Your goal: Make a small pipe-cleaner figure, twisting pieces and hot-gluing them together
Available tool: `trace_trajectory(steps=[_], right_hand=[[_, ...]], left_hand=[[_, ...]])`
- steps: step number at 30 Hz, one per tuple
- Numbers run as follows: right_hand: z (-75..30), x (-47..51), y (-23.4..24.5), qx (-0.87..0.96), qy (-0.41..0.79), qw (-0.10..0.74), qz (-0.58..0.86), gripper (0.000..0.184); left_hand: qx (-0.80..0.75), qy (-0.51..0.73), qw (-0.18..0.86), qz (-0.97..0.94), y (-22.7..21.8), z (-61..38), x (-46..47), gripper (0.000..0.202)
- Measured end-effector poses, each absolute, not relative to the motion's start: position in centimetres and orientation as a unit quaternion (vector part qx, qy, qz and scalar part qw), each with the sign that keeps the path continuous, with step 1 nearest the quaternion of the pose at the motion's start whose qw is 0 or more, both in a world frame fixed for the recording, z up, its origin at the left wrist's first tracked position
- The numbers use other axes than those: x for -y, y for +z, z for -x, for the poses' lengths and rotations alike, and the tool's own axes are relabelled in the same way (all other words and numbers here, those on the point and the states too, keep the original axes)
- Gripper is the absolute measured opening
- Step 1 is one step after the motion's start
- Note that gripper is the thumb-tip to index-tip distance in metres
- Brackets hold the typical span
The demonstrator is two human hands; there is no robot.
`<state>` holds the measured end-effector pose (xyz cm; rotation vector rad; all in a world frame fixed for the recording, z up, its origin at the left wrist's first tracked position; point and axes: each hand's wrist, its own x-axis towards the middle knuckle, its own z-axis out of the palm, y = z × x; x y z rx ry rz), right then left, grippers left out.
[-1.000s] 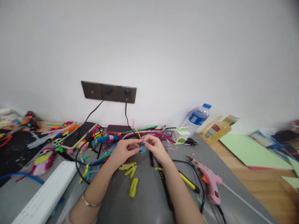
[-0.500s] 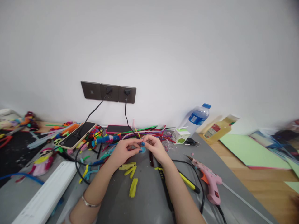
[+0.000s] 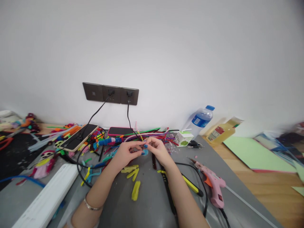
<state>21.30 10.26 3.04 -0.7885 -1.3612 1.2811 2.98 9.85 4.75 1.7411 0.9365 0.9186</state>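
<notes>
1. Pinched between the fingertips of both hands is a small blue pipe-cleaner piece [image 3: 145, 152]; left hand [image 3: 125, 152] and right hand [image 3: 158, 150] are closed on it from 9 and 3 o'clock, fingertips nearly touching.
2. Location: piece is held just above the grey table [image 3: 152, 202], at 12 o'clock from the yellow pipe-cleaner bits [image 3: 133, 177], near the pile of coloured pipe cleaners [image 3: 147, 134] along the wall.
3. Handling, judged: very light, soft fuzzy surface over a thin wire core; bends easily and keeps its bend. Not fragile, not slippery. Best held close to the coil with fingertip pinches, since a loose end would flex.
4. Look: bright blue, apparently curled into a small round coil; largely hidden by the fingers, so exact shape cannot be told.
5. Surroundings: pink glue gun [image 3: 213, 185] lies at 4 o'clock from the hands, its cable running off the near edge. Yellow-and-black tool [image 3: 190, 185] lies between glue gun and right forearm. Two phones [image 3: 78, 136] [image 3: 120, 130] are plugged into the wall socket strip [image 3: 110, 93] at 11 o'clock. Water bottle [image 3: 200, 122] stands at 2 o'clock, small green-and-white carton [image 3: 184, 138] beside it.
6. A bracelet [image 3: 91, 205] is worn on the left wrist.
</notes>
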Motion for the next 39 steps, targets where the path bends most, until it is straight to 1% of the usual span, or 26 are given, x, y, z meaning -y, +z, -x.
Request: trace_trajectory(steps=[12, 23, 39], right_hand=[[-21.45, -10.41, 2.86, 0.573, 0.537, 0.525, 0.329, 0.026], [-21.50, -10.41, 2.84, 0.574, 0.530, 0.525, 0.338, 0.027], [-21.48, -10.45, 2.85, 0.574, 0.531, 0.527, 0.333, 0.028]], left_hand=[[-0.381, 0.372, 0.453, -0.714, 4.72, -2.93, -9.86, 0.039], [-0.381, 0.371, 0.466, -0.707, 4.76, -3.04, -9.86, 0.042], [-0.384, 0.368, 0.450, -0.717, 4.66, -2.93, -9.96, 0.042]])
